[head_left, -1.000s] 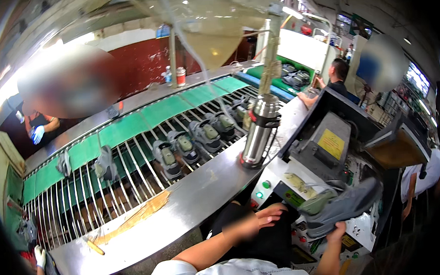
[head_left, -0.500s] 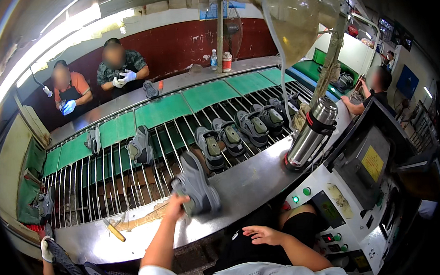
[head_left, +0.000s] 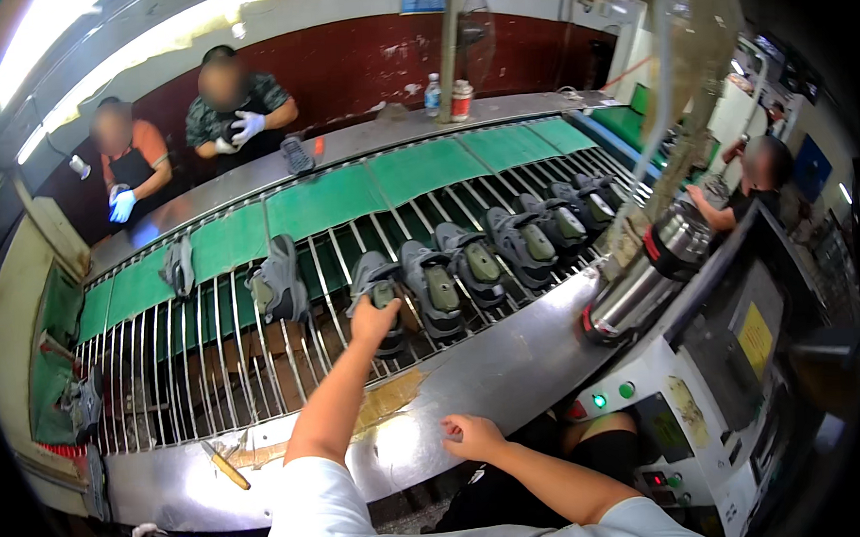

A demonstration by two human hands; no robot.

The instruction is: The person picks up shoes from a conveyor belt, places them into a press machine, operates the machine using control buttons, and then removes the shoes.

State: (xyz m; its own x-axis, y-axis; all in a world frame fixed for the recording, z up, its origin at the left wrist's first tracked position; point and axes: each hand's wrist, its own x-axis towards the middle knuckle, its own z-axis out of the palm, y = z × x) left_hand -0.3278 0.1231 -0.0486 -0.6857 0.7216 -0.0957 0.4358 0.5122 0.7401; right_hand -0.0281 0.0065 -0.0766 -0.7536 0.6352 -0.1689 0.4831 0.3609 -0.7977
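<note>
My left hand [head_left: 374, 320] reaches forward over the metal ledge and grips a grey shoe [head_left: 373, 270] by its heel end. That shoe stands sole down on the bars of the roller rack, its olive-green last showing in the opening. Just right of it, a row of similar grey shoes [head_left: 433, 286] stands side by side on the bars. A further shoe [head_left: 282, 279] lies tilted to the left, with a gap between. My right hand [head_left: 474, 436] hovers over the near ledge edge by my lap, empty, its fingers loosely bent and partly apart.
A yellow-handled knife [head_left: 228, 469] lies on the near metal ledge [head_left: 494, 372]. A steel flask [head_left: 644, 272] stands at the right, beside a control panel [head_left: 652, 422] with lit buttons. Two gloved co-workers [head_left: 237, 113] sit across the rack; another person [head_left: 761, 178] is at the right.
My left hand has carried the shoe forward from above the near ledge onto the bars, left of the row. My right hand has moved slightly up and its fingers have curled more.
</note>
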